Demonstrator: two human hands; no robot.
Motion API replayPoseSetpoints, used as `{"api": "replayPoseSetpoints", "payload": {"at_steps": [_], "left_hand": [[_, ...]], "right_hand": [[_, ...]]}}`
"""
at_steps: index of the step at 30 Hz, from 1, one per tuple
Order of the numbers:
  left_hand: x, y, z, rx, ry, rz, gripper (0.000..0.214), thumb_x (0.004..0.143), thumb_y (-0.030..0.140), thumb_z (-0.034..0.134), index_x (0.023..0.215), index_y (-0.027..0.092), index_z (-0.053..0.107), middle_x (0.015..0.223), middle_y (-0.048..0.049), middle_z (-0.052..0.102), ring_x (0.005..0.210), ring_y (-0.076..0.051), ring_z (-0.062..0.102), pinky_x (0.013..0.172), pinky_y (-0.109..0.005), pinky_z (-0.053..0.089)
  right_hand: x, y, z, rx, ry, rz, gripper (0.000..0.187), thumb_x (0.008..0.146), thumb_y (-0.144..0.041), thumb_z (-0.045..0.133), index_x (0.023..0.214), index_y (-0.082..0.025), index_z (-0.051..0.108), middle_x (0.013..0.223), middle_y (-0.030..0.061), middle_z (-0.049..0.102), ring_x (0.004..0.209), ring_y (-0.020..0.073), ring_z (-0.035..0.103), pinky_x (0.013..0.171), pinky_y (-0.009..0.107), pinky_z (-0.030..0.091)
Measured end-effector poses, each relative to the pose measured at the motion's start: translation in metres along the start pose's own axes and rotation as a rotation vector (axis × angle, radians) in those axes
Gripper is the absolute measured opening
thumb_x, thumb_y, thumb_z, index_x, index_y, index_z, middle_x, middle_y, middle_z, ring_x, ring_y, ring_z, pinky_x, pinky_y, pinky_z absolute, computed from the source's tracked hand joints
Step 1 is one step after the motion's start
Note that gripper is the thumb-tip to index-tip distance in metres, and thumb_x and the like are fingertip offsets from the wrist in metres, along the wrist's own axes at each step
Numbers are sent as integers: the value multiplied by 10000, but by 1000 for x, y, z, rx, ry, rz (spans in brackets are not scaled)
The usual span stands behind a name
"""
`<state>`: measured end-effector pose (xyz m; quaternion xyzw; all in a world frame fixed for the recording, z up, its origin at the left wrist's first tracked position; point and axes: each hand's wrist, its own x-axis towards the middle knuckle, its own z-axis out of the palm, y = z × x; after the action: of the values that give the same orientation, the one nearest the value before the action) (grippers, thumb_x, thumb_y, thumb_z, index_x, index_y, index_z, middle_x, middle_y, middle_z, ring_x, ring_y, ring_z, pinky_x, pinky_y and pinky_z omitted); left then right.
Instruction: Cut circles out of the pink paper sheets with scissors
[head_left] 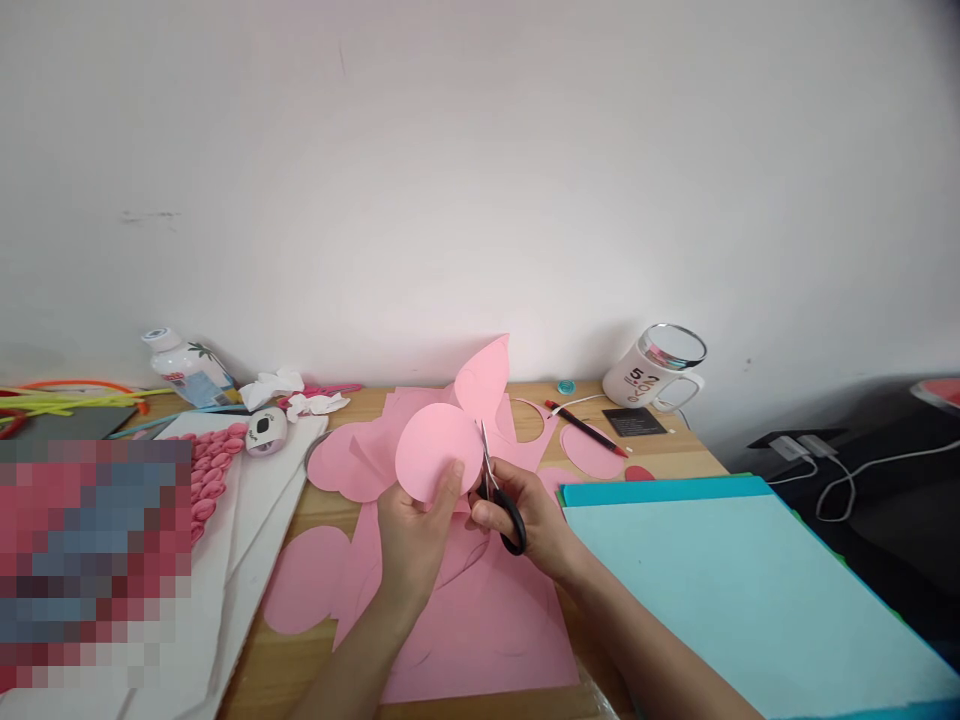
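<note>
My left hand (420,525) pinches the lower edge of a round pink paper piece (435,450), thumb in front. My right hand (525,510) grips black-handled scissors (512,520), whose blades point up along the right edge of the round piece. Behind the blades a pink paper offcut (484,380) curls upward; whether it is still joined to the round piece I cannot tell. Under both hands lie pink paper sheets (480,650) with faint drawn curves. Cut pink paper circles (307,580) rest to the left of them.
At the back right stands a white mug (637,375), near a red-and-black pen (585,428) and a black card (634,422). Light blue sheets (735,600) are stacked on the right. A white bottle (187,368), a white round device (266,432) and crumpled tissues (274,388) are on the left.
</note>
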<state>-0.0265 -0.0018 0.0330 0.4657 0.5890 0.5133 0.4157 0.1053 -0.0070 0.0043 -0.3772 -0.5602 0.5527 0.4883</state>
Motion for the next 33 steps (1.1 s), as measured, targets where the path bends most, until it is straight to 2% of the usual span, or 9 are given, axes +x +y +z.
{"api": "replayPoseSetpoints", "payload": {"at_steps": [4, 10, 18, 33], "left_hand": [[1, -1, 0, 6, 25, 5, 351, 590, 436, 707, 471, 137, 567, 446, 14, 497, 474, -118, 450, 414, -200, 369], [2, -3, 0, 12, 1, 23, 353, 638, 451, 670, 504, 136, 586, 485, 10, 525, 516, -129, 479, 454, -204, 390], [3, -6, -1, -25, 0, 13, 307, 623, 370, 711, 485, 142, 559, 487, 17, 507, 525, -124, 459, 464, -203, 371], [3, -6, -1, -31, 2, 22, 353, 606, 429, 719, 498, 152, 529, 476, 37, 421, 514, -113, 393, 448, -208, 339]], "right_hand": [[0, 0, 0, -10, 6, 0, 384, 729, -541, 661, 746, -188, 512, 557, -31, 510, 505, 122, 478, 480, 246, 386], [0, 4, -1, 31, 11, 32, 363, 725, -510, 681, 760, -186, 521, 538, -42, 511, 493, 118, 495, 497, 252, 409], [0, 5, -1, 70, 0, 42, 327, 745, -465, 683, 770, -180, 526, 522, -50, 510, 470, 109, 502, 486, 243, 403], [-1, 9, -2, 70, -6, 33, 241, 796, -378, 648, 727, -181, 527, 506, -53, 505, 476, 111, 522, 501, 244, 409]]}}
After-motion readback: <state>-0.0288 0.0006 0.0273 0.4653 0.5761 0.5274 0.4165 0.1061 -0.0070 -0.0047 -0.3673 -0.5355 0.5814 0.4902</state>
